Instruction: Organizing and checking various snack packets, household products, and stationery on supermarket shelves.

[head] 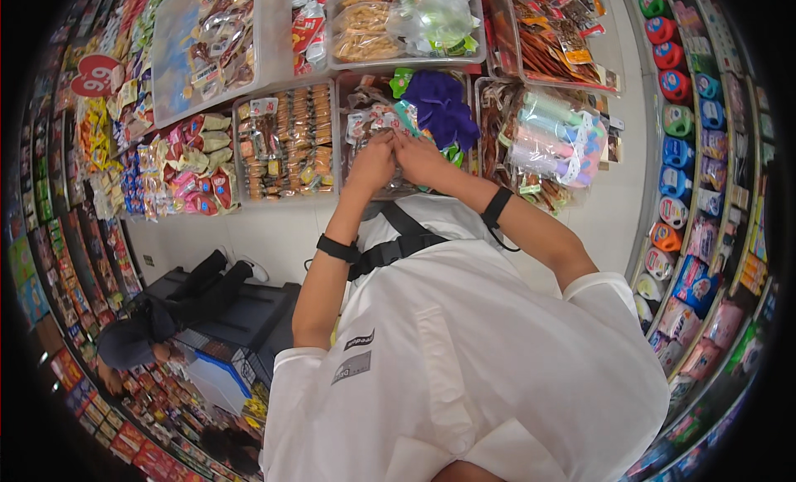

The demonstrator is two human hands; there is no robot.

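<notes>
My left hand (374, 162) and my right hand (421, 157) meet over a clear plastic bin (343, 109) of vacuum-packed snacks. Their fingers are close together on a snack packet with white and red printing (384, 118); how firmly each one grips it is hidden. A purple cloth item (440, 109) lies in the same bin, just beyond my right hand. Green and teal wrappers show beside it. To the left stands a bin of packaged brown snacks (289, 140). To the right, a clear bag of pastel hair rollers (556, 137) rests on another bin of packets.
More bins of wrapped food (407, 62) stand behind. Shelves of detergent bottles (675, 121) line the right side, and snack shelves curve along the left. At the lower left, a person in dark clothes (134, 339) is beside a dark cart or bin (230, 308).
</notes>
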